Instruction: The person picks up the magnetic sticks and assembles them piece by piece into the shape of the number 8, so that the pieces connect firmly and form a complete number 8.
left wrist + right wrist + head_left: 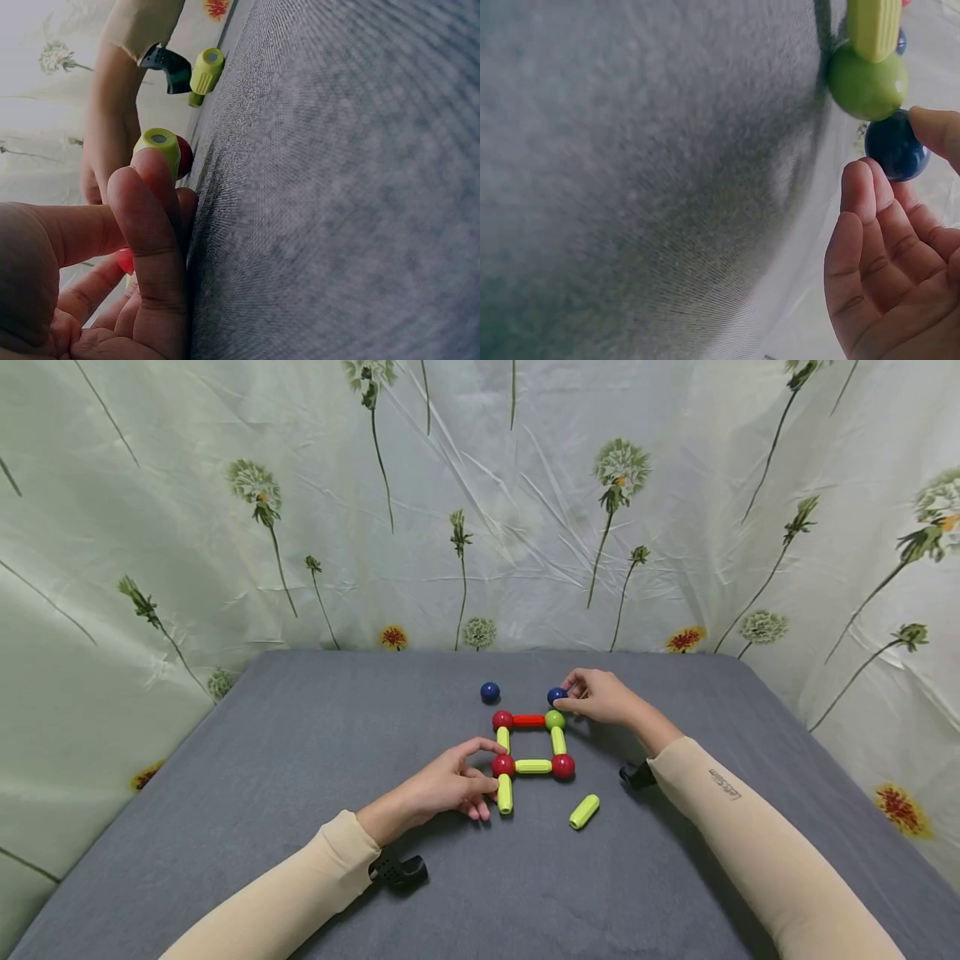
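Nearest on the grey cloth-covered counter [225,793], a loose yellow-green ribbed plastic rod [584,812] lies unattached. A matching rod [506,799] juts from the near-left glossy red ball [503,766], its near end bare. The left hand [442,787] has thumb and index finger about that joint; whether gripping or merely touching, I cannot tell. The four-sided frame [533,767] of rods and balls looks complete. At its far-right glossy green ball [554,720], the right hand [604,697] pinches a glossy dark-blue ball [557,695]; contact between the balls is unclear. Farthest, a second dark-blue ball [490,692] sits apart, unjoined. Fingers partly cover the frame's left rod [503,739].
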Demonstrator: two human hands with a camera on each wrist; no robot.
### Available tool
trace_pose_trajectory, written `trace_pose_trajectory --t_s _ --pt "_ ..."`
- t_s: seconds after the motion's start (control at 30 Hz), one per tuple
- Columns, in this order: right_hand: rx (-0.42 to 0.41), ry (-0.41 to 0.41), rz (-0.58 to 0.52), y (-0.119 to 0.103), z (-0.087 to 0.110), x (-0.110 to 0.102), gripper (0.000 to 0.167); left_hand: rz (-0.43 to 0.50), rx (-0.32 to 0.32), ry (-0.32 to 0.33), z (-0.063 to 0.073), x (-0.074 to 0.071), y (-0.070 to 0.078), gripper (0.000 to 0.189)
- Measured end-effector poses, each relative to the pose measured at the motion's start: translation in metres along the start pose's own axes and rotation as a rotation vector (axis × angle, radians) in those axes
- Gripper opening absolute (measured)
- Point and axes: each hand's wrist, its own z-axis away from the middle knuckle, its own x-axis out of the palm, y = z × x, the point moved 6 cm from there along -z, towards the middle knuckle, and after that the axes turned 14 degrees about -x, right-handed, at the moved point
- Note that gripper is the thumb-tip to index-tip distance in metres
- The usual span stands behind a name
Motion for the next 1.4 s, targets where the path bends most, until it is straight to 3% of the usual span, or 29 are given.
trace_pose_trajectory --t_s 0.7,1.4 --pt "-0.072 0.066 -0.044 -0.031 0.033 -0.013 0.035 -0.017 0.001 0.012 -0.002 -0.002 0.000 0.045" --pt "-0.241 -0.010 -0.054 -0.086 0.066 0.003 0.032 -0.023 0.002 0.019 -0.002 -0.001 -0.001 0.046"
